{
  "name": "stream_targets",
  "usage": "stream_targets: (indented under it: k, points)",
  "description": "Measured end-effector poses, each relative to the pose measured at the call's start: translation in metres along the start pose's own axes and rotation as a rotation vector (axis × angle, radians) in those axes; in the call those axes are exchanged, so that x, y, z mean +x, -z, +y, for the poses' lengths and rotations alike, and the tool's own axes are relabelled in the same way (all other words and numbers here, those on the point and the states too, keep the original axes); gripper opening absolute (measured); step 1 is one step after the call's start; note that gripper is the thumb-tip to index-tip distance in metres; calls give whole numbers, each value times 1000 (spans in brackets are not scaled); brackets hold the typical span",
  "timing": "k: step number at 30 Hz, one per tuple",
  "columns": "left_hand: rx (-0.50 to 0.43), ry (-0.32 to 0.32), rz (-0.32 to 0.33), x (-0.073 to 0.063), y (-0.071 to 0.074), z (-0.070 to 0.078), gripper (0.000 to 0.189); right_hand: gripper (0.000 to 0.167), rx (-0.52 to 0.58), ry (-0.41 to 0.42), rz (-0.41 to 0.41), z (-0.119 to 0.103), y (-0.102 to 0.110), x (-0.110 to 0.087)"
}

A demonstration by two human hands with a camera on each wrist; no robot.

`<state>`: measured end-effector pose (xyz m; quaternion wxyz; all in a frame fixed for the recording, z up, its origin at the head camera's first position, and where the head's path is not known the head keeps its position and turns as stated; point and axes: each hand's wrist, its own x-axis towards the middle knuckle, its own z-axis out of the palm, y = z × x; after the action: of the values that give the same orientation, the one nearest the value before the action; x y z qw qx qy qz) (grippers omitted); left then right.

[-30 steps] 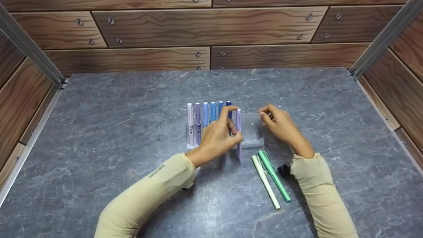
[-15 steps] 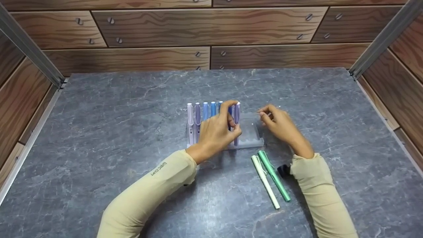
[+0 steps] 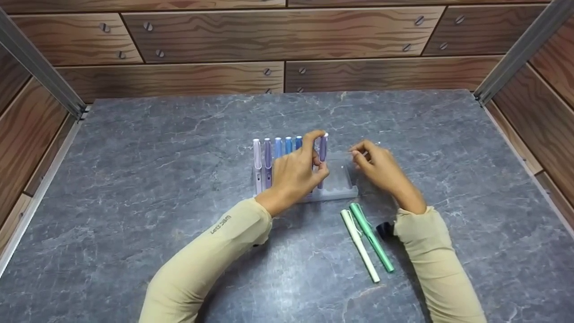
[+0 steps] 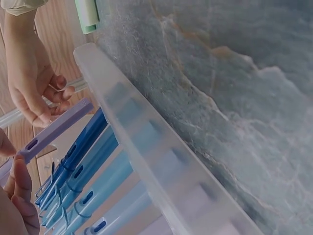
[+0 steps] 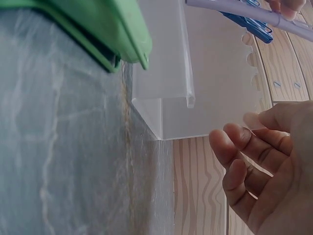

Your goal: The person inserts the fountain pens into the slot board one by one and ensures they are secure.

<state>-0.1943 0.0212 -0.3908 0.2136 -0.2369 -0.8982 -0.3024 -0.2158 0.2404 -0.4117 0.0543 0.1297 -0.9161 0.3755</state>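
Note:
My left hand [image 3: 293, 177] pinches a light purple pen [image 3: 323, 150] between thumb and fingers, its cap end up. In the left wrist view the pen [image 4: 61, 125] slants beside a dark blue pen [image 4: 85, 139], close over the front of a frosted plastic pen stand [image 4: 115, 93]. Standing in a row in the stand are a pale lilac pen [image 3: 257, 154], a purple pen [image 3: 267, 154] and several blue ones, partly hidden by my left hand. My right hand [image 3: 381, 168] holds the stand's upper right corner, one fingertip showing through the frosted panel [image 5: 215, 88].
A pale green pen [image 3: 360, 246] and a darker green pen [image 3: 372, 237] lie side by side on the grey marbled table [image 3: 179, 148], in front of the stand's right end. Wood-patterned panels [image 3: 287, 36] rise behind the table.
My left hand has carried the light purple pen from in front of the stand back over its row, lifting and tilting it slightly in the last half second. My right hand stays in place.

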Motion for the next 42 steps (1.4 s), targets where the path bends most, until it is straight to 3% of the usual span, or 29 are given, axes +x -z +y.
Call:
stream_targets:
  k: [14,42]
  points:
    - [5,46,-137,2,-4,0,62,23,-5,-19,-17,-2,1,1]
    - [121,140,-209,5,-4,3,64,22,-2,-22,-8,-1,0,1]
